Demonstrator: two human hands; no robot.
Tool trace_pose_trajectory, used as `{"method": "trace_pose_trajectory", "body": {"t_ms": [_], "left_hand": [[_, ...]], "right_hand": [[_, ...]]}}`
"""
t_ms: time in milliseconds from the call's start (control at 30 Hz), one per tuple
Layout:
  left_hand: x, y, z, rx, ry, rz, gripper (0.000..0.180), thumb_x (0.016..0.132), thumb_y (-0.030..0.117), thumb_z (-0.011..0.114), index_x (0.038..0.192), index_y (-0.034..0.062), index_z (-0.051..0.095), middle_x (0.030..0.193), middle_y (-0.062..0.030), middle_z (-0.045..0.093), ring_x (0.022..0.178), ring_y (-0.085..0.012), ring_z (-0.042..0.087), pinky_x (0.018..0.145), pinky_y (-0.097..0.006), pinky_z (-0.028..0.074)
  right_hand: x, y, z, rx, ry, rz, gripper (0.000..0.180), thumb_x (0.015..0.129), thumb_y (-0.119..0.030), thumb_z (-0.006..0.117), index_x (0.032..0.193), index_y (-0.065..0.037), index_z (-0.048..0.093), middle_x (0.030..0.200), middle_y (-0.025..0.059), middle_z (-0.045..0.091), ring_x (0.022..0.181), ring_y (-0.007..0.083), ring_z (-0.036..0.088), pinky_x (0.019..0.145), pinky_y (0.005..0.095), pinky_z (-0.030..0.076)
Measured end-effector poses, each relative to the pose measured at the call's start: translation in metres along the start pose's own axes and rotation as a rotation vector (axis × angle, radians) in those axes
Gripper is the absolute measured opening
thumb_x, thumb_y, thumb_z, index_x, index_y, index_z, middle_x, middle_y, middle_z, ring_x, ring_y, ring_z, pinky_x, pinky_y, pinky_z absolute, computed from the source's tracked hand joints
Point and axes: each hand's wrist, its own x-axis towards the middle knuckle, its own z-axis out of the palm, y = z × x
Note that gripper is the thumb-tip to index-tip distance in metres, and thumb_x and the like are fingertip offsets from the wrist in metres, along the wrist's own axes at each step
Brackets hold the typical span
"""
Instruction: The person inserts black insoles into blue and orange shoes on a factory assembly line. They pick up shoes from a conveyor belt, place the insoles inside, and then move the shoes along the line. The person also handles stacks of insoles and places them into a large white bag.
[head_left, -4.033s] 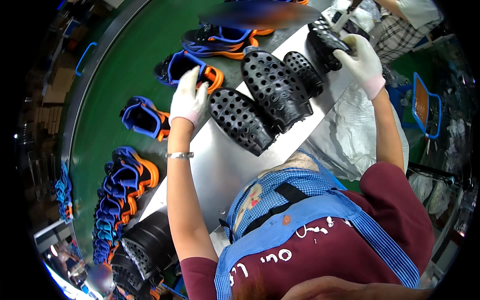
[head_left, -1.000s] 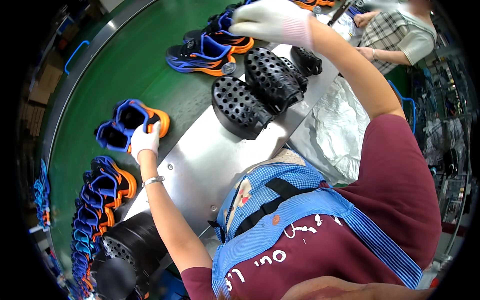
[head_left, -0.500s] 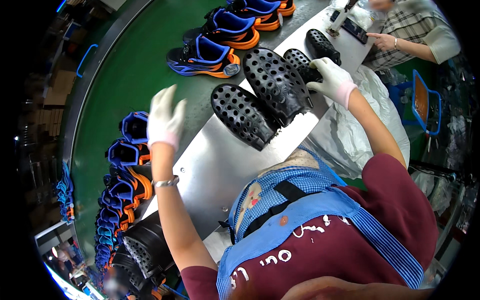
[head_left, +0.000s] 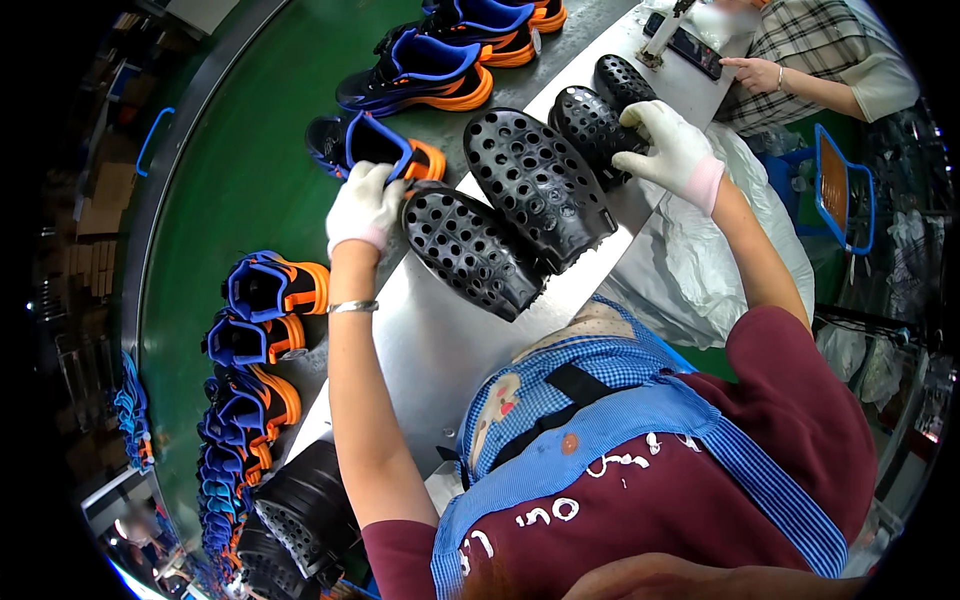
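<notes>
Shoe (head_left: 350, 145) | left grip (head_left: 365, 207) pinching its heel | right grip (head_left: 682, 155) pinching small form (head_left: 588, 118) by its end | two larger forms (head_left: 535, 175) beside it on bench (head_left: 430, 330)

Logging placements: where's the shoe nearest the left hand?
In the head view, the shoe is upper left of centre, at the left hand, left of the black perforated forms.

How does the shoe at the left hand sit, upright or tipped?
Upright: the shoe shows its opening facing up and its orange sole below, toward the belt.
</notes>
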Motion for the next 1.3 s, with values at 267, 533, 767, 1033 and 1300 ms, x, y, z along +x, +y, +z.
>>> {"method": "trace_pose_trajectory", "body": {"t_ms": [267,533,767,1033,1300], "left_hand": [[-0.074,-0.035,-0.034,-0.05,-0.011,-0.148,0.04,0.084,0.024,0.062,0.12,0.0083,0.063,0.124,-0.0132,0.059,0.109,-0.0329,0.06,0.093,-0.037,0.048],[-0.112,0.03,-0.078,-1.422,0.242,0.035,0.066,0.1,0.031,0.053,0.15,-0.0013,0.026,0.138,-0.0207,0.049,0.122,-0.0264,0.054,0.101,-0.038,0.045],[-0.145,0.046,-0.089,-1.992,0.412,0.056,0.052,0.1,0.045,0.049,0.133,0.0046,0.046,0.119,-0.0167,0.059,0.106,-0.0256,0.062,0.09,-0.038,0.054],[-0.147,0.03,-0.082,-1.99,0.806,-0.235,0.037,0.099,0.039,0.051,0.11,0.0039,0.059,0.097,-0.0108,0.064,0.086,-0.0203,0.065,0.079,-0.035,0.056],[-0.113,-0.041,-0.056,-0.667,0.652,-0.467,0.05,0.086,0.032,0.064,0.125,0.0011,0.06,0.126,-0.0193,0.058,0.113,-0.0289,0.059,0.099,-0.035,0.045]], "right_hand": [[0.01,-0.029,-0.042,0.158,0.203,-0.107,0.047,0.074,-0.027,0.078,0.11,-0.003,0.059,0.097,0.0111,0.062,0.086,0.0207,0.064,0.08,0.0313,0.052],[0.009,-0.171,-0.06,0.466,0.1,-0.592,0.046,0.075,-0.019,0.077,0.114,-0.001,0.059,0.101,0.0099,0.063,0.094,0.0184,0.065,0.087,0.0305,0.052],[0.013,-0.252,-0.018,0.329,-0.131,-0.803,0.051,0.077,-0.032,0.074,0.115,0.001,0.061,0.1,0.0186,0.065,0.094,0.0305,0.065,0.085,0.0369,0.052],[0.034,-0.285,0.006,0.127,-0.363,-0.713,0.043,0.083,-0.038,0.066,0.098,0.002,0.061,0.08,0.0185,0.063,0.076,0.0305,0.065,0.068,0.0374,0.051],[0.077,-0.26,-0.001,-0.345,-0.336,-0.658,0.046,0.082,-0.045,0.06,0.079,0.001,0.066,0.066,0.02,0.063,0.068,0.0362,0.066,0.066,0.0435,0.053]]}}
